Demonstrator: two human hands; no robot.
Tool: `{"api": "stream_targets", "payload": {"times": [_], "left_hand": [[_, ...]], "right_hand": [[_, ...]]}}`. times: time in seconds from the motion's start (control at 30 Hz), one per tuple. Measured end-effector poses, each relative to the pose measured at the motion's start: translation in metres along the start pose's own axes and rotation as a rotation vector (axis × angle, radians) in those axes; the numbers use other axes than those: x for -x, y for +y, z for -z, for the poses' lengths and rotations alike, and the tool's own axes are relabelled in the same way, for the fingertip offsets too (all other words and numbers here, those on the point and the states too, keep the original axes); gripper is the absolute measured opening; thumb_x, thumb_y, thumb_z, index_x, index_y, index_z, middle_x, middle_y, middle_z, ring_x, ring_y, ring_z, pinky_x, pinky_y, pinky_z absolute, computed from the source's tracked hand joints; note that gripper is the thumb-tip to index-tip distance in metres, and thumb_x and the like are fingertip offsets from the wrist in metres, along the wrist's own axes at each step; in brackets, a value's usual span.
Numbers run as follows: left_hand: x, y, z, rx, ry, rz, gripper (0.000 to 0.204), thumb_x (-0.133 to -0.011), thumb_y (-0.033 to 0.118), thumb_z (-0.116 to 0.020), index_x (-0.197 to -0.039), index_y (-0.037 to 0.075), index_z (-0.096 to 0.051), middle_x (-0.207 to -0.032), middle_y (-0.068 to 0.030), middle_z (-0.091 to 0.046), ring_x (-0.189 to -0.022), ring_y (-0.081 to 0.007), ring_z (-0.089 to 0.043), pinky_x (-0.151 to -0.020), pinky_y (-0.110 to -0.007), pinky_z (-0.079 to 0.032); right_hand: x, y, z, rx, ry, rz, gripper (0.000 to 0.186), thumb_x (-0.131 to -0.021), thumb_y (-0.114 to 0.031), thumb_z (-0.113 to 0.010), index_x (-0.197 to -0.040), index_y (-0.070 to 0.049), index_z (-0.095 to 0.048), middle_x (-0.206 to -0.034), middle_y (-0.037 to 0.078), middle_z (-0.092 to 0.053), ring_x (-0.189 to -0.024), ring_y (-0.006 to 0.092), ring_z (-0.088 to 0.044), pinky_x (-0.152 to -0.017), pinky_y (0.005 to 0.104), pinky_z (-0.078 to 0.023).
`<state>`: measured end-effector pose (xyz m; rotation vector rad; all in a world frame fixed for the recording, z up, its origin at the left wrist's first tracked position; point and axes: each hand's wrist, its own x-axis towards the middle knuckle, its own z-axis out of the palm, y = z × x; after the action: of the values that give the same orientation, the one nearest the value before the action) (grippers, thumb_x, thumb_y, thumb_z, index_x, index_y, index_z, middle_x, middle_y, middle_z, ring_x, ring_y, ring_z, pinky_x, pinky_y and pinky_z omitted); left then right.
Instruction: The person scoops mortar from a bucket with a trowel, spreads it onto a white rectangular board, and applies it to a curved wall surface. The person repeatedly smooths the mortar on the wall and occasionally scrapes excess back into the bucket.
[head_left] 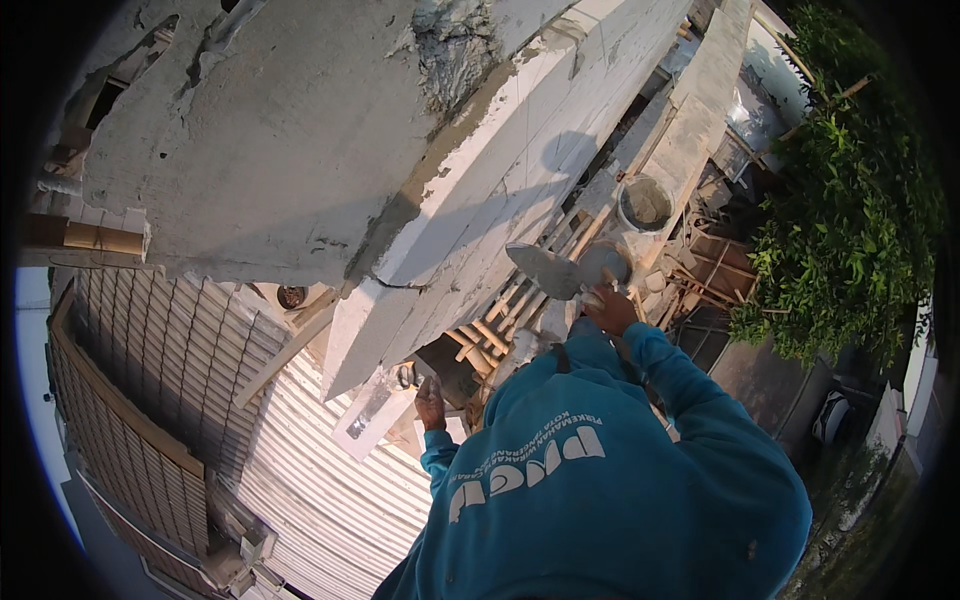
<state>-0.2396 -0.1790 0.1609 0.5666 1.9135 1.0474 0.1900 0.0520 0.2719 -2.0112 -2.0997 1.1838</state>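
I see right hand (610, 310) gripping trowel (548, 270) at 1 o'clock | left hand (430, 402) grasping float (372, 412) | wall (300, 150) part-plastered, lower white blocks (480, 200) left bare.

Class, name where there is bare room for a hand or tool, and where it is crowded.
Bare: the white block face between mortar and trowel; the corrugated roof below the left hand. Crowded: bamboo poles and rubble by the mortar bucket.

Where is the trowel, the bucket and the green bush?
trowel (545, 270), head view, middle of its flat blade.
bucket (646, 203), head view, the grey mix inside its rim.
green bush (850, 220), head view, its leafy middle.
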Motion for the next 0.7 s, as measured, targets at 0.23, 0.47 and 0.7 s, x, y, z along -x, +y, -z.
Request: {"api": "stream_targets", "payload": {"times": [0.23, 0.47, 0.7], "left_hand": [[-0.071, 0.030, -0.014, -0.020, -0.059, -0.117, 0.051, -0.092, 0.033, -0.065, -0.129, -0.001, -0.056, -0.106, -0.0145, -0.067, -0.090, -0.0195, -0.064, -0.066, -0.028, -0.049], [-0.088, 0.036, -0.036, -0.019, -0.288, -0.130, 0.051, -0.094, 0.035, -0.062, -0.131, 0.001, -0.055, -0.107, -0.0114, -0.067, -0.084, -0.0164, -0.062, -0.067, -0.027, -0.048], [-0.070, 0.064, -0.066, -0.141, -0.396, -0.026, 0.050, -0.095, 0.031, -0.060, -0.135, 0.001, -0.051, -0.127, -0.0134, -0.060, -0.108, -0.0200, -0.060, -0.085, -0.028, -0.047]], "right_hand": [[0.094, 0.204, -0.077, -0.269, 0.189, -0.960, 0.069, -0.080, -0.042, -0.067, -0.132, 0.000, -0.051, -0.129, 0.024, -0.056, -0.119, 0.0394, -0.054, -0.101, 0.0452, -0.045], [0.154, 0.216, -0.080, -0.353, 0.181, -1.093, 0.077, -0.069, -0.048, -0.072, -0.121, 0.008, -0.057, -0.124, 0.027, -0.059, -0.116, 0.0384, -0.058, -0.098, 0.0425, -0.048], [0.124, 0.211, -0.112, -0.370, 0.211, -0.875, 0.052, -0.070, -0.040, -0.070, -0.100, 0.003, -0.070, -0.098, 0.024, -0.069, -0.092, 0.0368, -0.068, -0.081, 0.0457, -0.053]]}}
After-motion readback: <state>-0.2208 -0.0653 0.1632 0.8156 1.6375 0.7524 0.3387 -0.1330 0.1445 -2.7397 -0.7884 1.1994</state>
